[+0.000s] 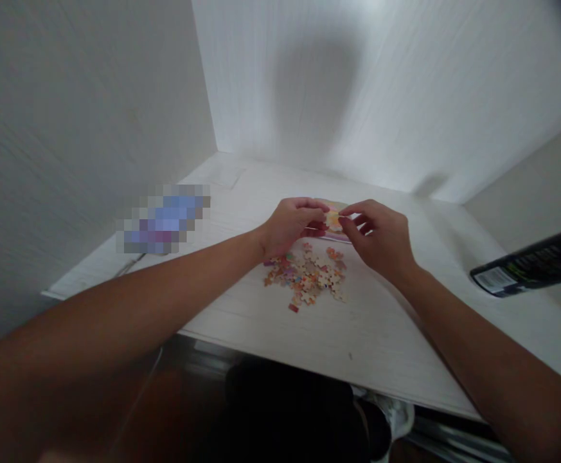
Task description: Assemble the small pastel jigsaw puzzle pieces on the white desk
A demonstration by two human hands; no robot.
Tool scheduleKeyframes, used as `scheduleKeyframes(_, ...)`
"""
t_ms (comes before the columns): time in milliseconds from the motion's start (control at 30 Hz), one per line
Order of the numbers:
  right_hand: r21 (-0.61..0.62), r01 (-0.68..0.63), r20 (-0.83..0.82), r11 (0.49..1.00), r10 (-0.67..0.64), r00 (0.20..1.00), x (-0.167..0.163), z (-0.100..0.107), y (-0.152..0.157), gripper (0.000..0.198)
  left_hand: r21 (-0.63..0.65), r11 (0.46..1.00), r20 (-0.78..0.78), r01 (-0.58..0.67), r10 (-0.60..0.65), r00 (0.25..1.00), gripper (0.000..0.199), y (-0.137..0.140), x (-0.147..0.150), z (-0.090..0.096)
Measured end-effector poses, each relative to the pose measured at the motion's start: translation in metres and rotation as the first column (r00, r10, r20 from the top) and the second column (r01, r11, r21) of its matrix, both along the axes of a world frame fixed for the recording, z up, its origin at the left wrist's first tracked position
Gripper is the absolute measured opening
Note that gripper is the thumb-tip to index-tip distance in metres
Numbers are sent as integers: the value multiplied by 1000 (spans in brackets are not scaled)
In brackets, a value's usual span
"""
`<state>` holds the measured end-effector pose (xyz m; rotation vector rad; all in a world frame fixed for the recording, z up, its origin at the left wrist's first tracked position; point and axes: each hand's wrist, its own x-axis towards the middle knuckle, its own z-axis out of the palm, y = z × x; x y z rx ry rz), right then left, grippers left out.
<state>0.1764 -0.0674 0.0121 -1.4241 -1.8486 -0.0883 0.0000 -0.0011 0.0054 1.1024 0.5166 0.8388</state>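
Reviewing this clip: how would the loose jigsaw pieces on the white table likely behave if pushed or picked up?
The jigsaw pieces look small, thin and flat, so they are probably light and would slide and scatter on the smooth white table rather than roll. Lying flat, each may be fiddly to lift. Both hands are pinching something small above the pile.

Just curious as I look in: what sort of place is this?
Probably a room at home, at a desk in a corner. A white wood-grain tabletop meets plain white walls, and a heap of small colourful jigsaw pieces lies below both hands.
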Motion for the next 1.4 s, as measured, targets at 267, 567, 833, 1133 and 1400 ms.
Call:
scheduleKeyframes(267,-283,-332,-630,900,86,772,1,-4,6,22,179,982,-46,-57,66,997,16,2,-1,3)
scheduleKeyframes(567,-360,-355,-645,863,45,763,12,-5,10,15,494,869,-216,-2,126,968,15,8,-1,-6)
scheduleKeyframes(833,-445,-201,-53,873,198,979,28,0,8,20,882,280,-455,378,301,838,24,14,-9,-7)
scheduleKeyframes(1133,-494,-104,155,863,204,967,28,6,7,19,866,216,-498,451,286,819,23,13,-10,-7)
scheduleKeyframes(1400,-625,-213,26,751,293,956,32,9,6,21,848,169,-530,502,240,814,21,15,-12,-5)
